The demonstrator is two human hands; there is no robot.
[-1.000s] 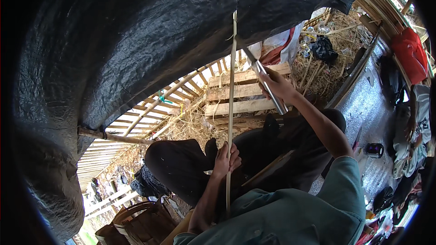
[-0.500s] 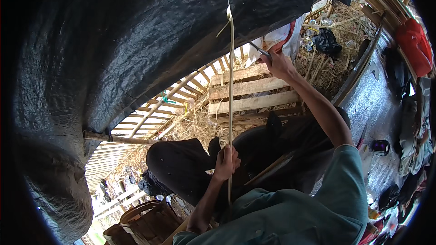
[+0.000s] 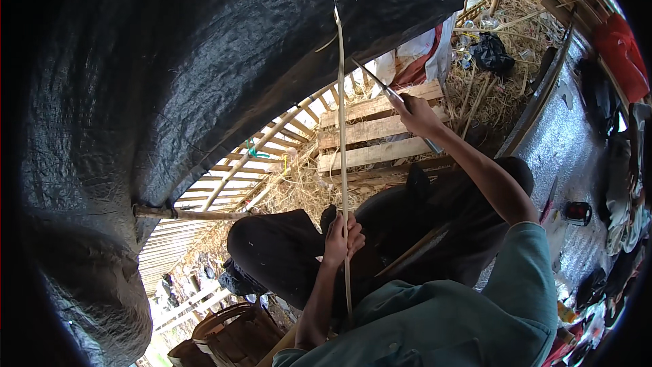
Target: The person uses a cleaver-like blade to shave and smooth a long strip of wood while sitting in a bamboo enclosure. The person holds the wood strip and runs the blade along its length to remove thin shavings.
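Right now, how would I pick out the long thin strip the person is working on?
Start at the big black plastic tarp filling the upper left. Before its edge a pale, thin bamboo strip runs almost straight up. The left hand grips it low down, the right hand holds a knife beside it; unlike the wooden pallet slats behind, it stands vertical.

The left hand [image 3: 341, 234] is low, close to the body. Its forearm rises from the lower edge, bent at the elbow, and the fingers are curled closed around a thin strip [image 3: 341, 163] that stands nearly upright. The right hand [image 3: 415, 115] is higher and further from the body. Its arm is stretched out almost straight, bare from the sleeve to the wrist. This grip is closed on a knife [image 3: 387, 88], its blade pointing up and left.
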